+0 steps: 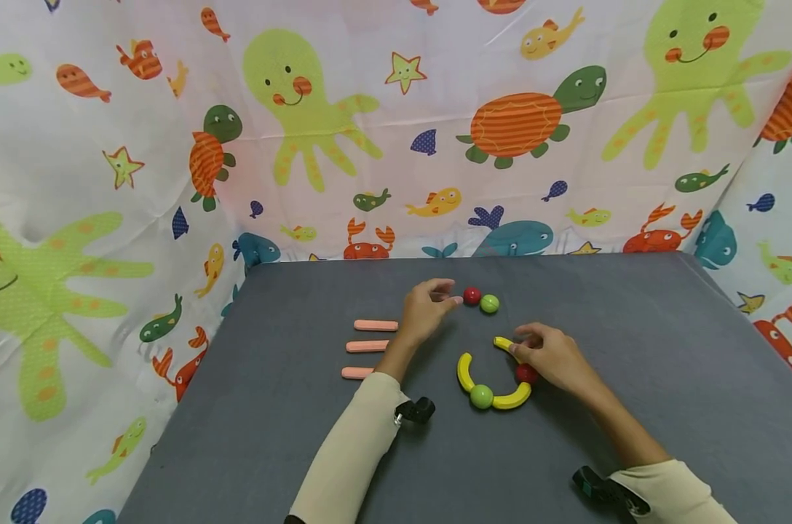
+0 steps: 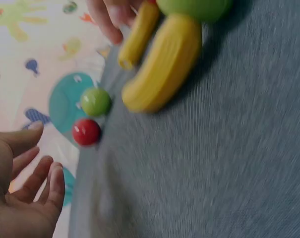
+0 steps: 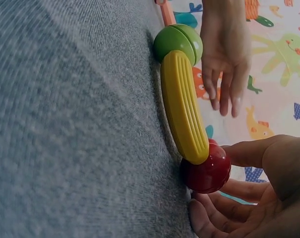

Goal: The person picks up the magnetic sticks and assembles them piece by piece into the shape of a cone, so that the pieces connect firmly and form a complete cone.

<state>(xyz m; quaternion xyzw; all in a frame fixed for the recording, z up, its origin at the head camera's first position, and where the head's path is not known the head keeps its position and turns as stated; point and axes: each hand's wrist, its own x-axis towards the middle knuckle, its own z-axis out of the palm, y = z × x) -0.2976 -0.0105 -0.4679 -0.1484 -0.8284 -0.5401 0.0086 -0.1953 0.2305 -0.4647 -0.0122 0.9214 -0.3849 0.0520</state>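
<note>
In the head view a ring of toy pieces, with a gap at its upper side, lies on the table. It joins yellow banana-shaped pieces (image 1: 512, 397), a green ball (image 1: 481, 397) and a red ball (image 1: 525, 373). My right hand (image 1: 556, 356) pinches the upper-right yellow curved piece (image 1: 503, 343) beside that red ball; in the right wrist view the contact is partly hidden behind the ball (image 3: 208, 171). My left hand (image 1: 424, 313), fingers loosely bent and holding nothing, hovers just left of a loose red ball (image 1: 472, 296). A loose green ball (image 1: 490, 303) touches that one.
Several pink sticks (image 1: 375, 325) lie in a row left of my left forearm, which partly covers the lower ones. A grey cloth (image 1: 258, 437) covers the table. Behind it and at the sides hangs a curtain (image 1: 402, 109) printed with sea animals.
</note>
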